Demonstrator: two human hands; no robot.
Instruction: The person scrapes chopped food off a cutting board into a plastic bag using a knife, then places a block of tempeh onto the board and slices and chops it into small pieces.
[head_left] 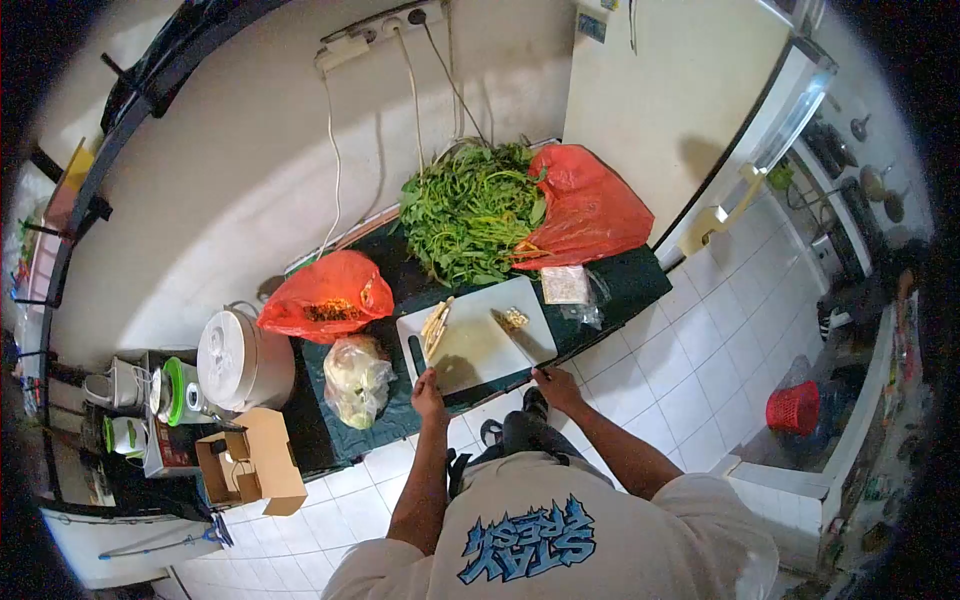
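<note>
White cutting board [480,345] gripped at its near edge by both hands, at centre frame.

The left hand [429,390] is placed on the board's lower left edge, fingers closed over the rim, just below a dark-handled knife [416,352]. The right hand [556,385] is seen at the lower right corner of the board; whether its fingers are clamped on the edge cannot be told. Pale cut sticks [436,326] are laid at the board's upper left, and a small chopped heap [514,318] towards its right. Above the board, leafy greens [470,210] are piled beside a red plastic bag [585,205]; another red bag [328,297] and a clear bag [357,378] are found to the left.
</note>
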